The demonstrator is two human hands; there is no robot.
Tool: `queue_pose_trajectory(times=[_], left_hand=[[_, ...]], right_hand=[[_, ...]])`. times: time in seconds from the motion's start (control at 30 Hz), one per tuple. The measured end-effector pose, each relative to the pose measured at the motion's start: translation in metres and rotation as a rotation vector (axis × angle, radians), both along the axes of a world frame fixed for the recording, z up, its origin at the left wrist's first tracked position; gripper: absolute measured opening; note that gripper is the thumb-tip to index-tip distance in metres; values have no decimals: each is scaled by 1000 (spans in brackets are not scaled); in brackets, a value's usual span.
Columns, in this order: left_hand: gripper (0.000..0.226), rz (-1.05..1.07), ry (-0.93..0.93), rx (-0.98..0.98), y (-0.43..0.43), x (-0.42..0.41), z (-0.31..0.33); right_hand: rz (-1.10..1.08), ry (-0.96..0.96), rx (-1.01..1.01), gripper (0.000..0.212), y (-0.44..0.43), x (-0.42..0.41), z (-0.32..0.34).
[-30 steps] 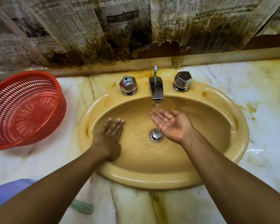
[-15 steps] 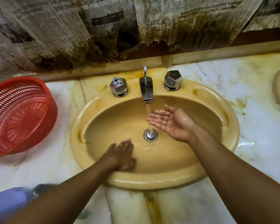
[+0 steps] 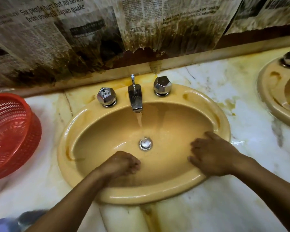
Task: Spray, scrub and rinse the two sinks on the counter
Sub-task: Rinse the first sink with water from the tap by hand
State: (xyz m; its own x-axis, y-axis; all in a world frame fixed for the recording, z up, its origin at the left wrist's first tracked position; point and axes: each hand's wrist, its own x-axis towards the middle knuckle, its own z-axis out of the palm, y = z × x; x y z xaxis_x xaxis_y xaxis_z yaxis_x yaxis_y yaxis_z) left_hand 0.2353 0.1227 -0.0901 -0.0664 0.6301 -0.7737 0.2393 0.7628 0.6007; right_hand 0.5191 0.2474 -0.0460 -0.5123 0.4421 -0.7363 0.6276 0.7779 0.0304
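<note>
A red plastic mesh basket stands on the white marble surface, left of the mustard-yellow oval ceramic sink and apart from it. In the basin, the left hand touches the front wall, its grip curled narrow with nothing visible inside. Water runs from the chrome faucet, so this is probably rinsing. The right hand presses the right wall, fingers spread wide. The next move likely calls for closing the tap and moving to the second yellow sink, far right.

Stained marble counter holds a yellow sink, a second sink, a red basket.
</note>
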Motion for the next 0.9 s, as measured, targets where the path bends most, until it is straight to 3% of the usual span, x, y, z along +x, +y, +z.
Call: queue_pose_trajectory(times=[0.07, 0.17, 0.27, 0.4, 0.47, 0.53, 0.6, 0.63, 0.7, 0.8, 0.83, 0.9], left_hand=[[22, 413, -117, 11, 24, 1, -6], [34, 784, -457, -9, 72, 7, 1], [41, 935, -658, -14, 112, 13, 14], [39, 970, -832, 8, 122, 30, 26], [46, 774, -847, -34, 108, 48, 32], [54, 593, -788, -68, 91, 67, 39], [56, 570, -636, -32, 76, 73, 43], [57, 603, -571, 15, 72, 71, 41], [56, 717, -500, 99, 64, 59, 34], [52, 890, -520, 119, 61, 41, 27], [51, 931, -523, 115, 63, 37, 27], [48, 955, -514, 113, 67, 31, 30]], right_hand=[[-31, -14, -47, 102, -9, -15, 0], [-109, 22, -376, 63, -48, -67, 8], [-166, 118, -568, 63, -76, -106, 13], [5, 86, -595, 49, -58, -87, -5], [83, -24, -379, 57, -22, -56, -27], [183, -121, 49, 67, 26, -31, -42], [374, -176, 381, 69, 63, -19, -48], [435, -160, 435, 72, 71, -19, -49], [364, -112, 322, 78, 58, -30, -55], [18, -5, -236, 79, -1, -65, -87], [-69, 38, -429, 72, -20, -76, -99], [-192, 41, -519, 49, -41, -83, -108]])
